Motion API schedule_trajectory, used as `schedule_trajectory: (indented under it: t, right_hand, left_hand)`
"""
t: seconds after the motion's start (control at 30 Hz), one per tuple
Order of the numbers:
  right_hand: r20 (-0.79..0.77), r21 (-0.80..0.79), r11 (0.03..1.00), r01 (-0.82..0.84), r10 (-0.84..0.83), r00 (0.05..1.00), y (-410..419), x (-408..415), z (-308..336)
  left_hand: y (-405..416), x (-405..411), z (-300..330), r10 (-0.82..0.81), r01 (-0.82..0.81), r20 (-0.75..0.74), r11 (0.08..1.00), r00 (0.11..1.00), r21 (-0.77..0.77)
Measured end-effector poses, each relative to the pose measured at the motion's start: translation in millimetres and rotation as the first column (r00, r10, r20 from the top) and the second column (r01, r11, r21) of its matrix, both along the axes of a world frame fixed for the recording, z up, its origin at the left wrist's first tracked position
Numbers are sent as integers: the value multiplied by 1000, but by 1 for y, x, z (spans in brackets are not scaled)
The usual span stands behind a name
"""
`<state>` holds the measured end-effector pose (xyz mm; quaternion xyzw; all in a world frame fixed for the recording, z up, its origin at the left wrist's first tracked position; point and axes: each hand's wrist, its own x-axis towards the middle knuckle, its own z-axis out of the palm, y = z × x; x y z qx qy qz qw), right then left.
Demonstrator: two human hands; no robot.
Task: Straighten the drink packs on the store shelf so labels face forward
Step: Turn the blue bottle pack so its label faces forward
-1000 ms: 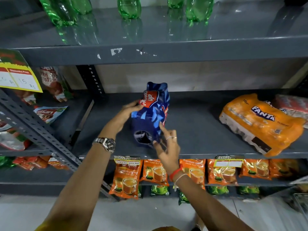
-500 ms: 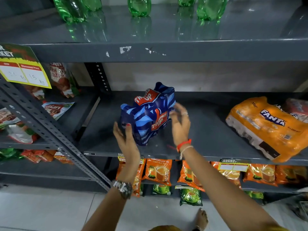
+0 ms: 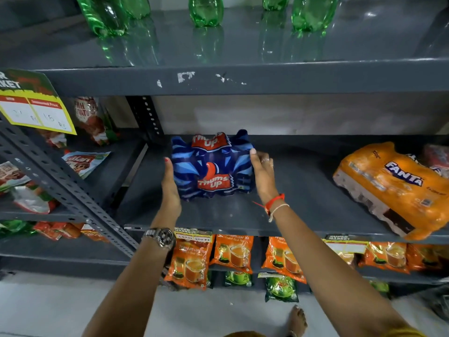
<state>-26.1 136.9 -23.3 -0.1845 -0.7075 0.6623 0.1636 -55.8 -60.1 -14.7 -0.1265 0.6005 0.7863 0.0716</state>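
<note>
A blue Thums Up drink pack (image 3: 211, 166) stands on the grey middle shelf (image 3: 291, 210), its red logo turned toward me. My left hand (image 3: 170, 188) presses flat against the pack's left side. My right hand (image 3: 263, 173) holds the pack's right side, thumb on the top corner. An orange Fanta drink pack (image 3: 393, 188) lies slanted at the right end of the same shelf, its label angled up and to the left, overhanging the front edge slightly.
Green bottles (image 3: 206, 10) stand on the shelf above. Orange tea pouches (image 3: 233, 254) hang on the shelf below. A slanted perforated steel upright (image 3: 73, 193) and a yellow price sign (image 3: 36, 105) are at left, with snack packets (image 3: 85, 161) behind.
The blue pack turned from end-on to broadside, logo now facing me. My hands shifted from its top and front end to its left and right sides, and it sits squarer on the shelf.
</note>
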Motion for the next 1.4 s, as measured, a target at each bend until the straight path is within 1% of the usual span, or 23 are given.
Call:
schedule_trajectory:
  t: [0.07,0.13,0.2,0.23,0.27,0.33,0.37,0.5,0.7,0.83,1.03,1.13,1.23,1.3,1.37,1.4]
  right_hand:
    - [-10,5,1000,-15,15,1000,0,5,-2]
    - [-12,-48,998,-44,43,999,4,5,2]
    - [8,-59,998,-35,36,999,6,3,7]
    - [9,-92,995,-39,40,999,5,1,9]
    - [7,-158,985,-63,65,998,2,0,10]
    - [-17,-294,945,-144,146,989,-5,-1,10]
    - [-21,-326,932,-160,162,987,-8,-1,9]
    - [3,-323,935,-147,157,988,-10,2,7]
    - [19,-290,943,-162,175,984,-17,17,8]
    - [12,-281,948,-146,156,988,-33,33,4]
    - [11,-280,949,-145,154,988,-54,51,-3]
    - [2,-282,951,-131,137,991,-57,52,-1]
    - [2,-284,945,-159,166,986,-54,53,1]
    - [-14,-310,934,-176,181,983,-49,57,2]
    - [-3,-324,940,-109,114,993,-40,63,3]
    - [-13,-317,948,-44,42,999,-34,67,3]
  left_hand:
    - [-2,-7,2,-10,10,29,1000,1000,7]
    - [-3,-9,1,-10,11,29,1000,1000,-13]
    - [-4,-10,0,-20,21,24,1000,1000,-24]
    - [-5,-10,0,-25,26,25,999,999,-24]
    - [-6,-10,0,-29,29,27,999,999,-23]
    - [-7,-9,1,-31,32,29,999,999,-41]
    - [-7,-9,0,-29,30,23,998,999,-54]
    - [-5,-7,-3,-19,19,2,995,1000,-102]
    - [-14,-7,-10,12,-11,6,993,1000,-113]
    - [-31,1,-18,34,-41,-49,988,998,-146]
    - [-46,14,-25,133,-146,-84,974,987,-171]
    - [-46,15,-23,143,-156,-85,972,986,-173]
    - [-43,18,-21,150,-157,-73,980,986,-119]
    - [-37,23,-24,203,-206,-51,977,978,-63]
    - [-23,35,-30,315,-315,-45,949,948,10]
    - [-11,46,-31,397,-395,-53,918,916,40]
